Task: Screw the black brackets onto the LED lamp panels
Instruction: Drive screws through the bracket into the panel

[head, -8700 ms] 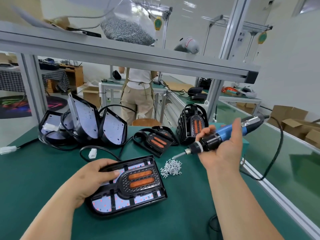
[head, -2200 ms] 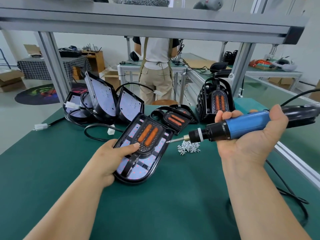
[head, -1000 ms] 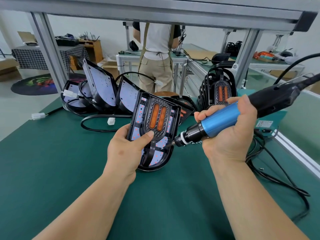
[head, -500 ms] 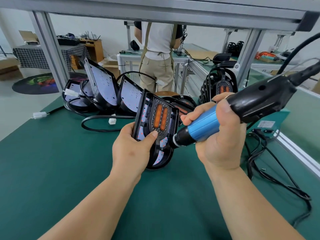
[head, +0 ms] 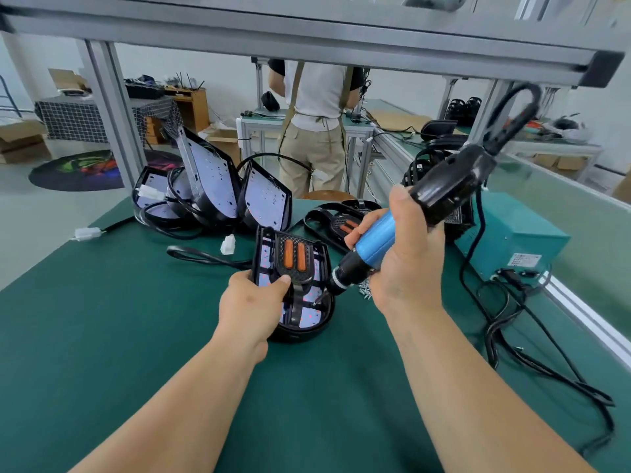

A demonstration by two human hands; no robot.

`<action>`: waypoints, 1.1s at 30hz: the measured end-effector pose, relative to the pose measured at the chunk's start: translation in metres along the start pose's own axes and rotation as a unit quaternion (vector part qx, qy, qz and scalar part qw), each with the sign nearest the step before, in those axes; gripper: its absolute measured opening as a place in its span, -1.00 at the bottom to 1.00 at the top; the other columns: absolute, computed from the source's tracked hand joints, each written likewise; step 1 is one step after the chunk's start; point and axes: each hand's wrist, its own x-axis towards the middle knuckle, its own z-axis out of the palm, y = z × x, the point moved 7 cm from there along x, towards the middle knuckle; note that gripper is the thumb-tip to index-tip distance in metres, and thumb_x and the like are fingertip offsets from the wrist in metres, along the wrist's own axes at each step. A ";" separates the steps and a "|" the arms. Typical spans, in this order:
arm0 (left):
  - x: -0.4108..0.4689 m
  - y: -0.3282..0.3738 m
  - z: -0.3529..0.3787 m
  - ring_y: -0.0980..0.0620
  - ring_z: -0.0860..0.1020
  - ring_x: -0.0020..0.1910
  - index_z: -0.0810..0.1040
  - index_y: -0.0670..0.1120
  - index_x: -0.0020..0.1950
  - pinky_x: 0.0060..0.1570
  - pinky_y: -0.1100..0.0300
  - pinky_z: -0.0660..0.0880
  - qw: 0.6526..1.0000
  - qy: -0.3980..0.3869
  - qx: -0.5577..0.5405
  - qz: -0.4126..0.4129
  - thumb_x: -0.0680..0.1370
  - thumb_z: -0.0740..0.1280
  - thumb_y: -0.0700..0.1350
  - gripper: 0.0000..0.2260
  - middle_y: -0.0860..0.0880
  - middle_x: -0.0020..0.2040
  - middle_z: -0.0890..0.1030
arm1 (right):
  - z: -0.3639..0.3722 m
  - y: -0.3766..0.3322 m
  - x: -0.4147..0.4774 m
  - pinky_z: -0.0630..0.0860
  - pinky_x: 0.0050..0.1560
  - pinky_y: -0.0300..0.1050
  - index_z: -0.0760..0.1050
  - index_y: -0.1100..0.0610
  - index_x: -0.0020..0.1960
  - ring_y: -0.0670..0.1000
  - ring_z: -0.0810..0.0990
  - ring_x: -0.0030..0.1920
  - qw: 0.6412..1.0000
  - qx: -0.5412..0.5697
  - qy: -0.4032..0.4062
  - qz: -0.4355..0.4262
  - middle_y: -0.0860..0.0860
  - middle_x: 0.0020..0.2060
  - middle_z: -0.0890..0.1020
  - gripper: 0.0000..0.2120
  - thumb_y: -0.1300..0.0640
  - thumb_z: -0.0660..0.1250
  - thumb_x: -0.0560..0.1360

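Note:
My left hand (head: pixel 251 303) grips an LED lamp panel (head: pixel 309 298) by its left edge, tilted up with its rounded lower end on the green table (head: pixel 102 336). A black bracket (head: pixel 295 257) with two orange inserts lies on the panel's face. My right hand (head: pixel 406 261) holds a blue and black electric screwdriver (head: pixel 375 242), angled down to the left. Its bit tip touches the panel's lower right area. A small heap of screws (head: pixel 364 290) shows partly behind my right hand.
Several bare lamp panels (head: pixel 211 179) with black cables lean at the table's back left. More black brackets (head: pixel 336 220) lie behind the held panel. A teal box (head: pixel 522 233) and looping cables (head: pixel 512 339) sit at right. A person (head: pixel 316 128) stands at the far bench.
The panel has come down so that its lower end rests on the table. The screwdriver has tipped steeper, and its bit now meets the panel's lower right part.

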 end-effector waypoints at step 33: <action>0.002 0.001 -0.003 0.27 0.54 -0.02 0.31 0.22 0.49 -0.18 0.33 0.39 0.998 0.032 0.005 0.061 0.54 0.42 -0.13 -0.41 0.24 0.05 0.60 | 0.005 -0.001 -0.004 0.53 -0.34 -0.12 0.39 0.02 0.07 0.14 0.51 -0.39 0.996 -0.043 0.019 -0.071 0.20 -0.30 0.52 -0.60 -0.12 0.44 0.37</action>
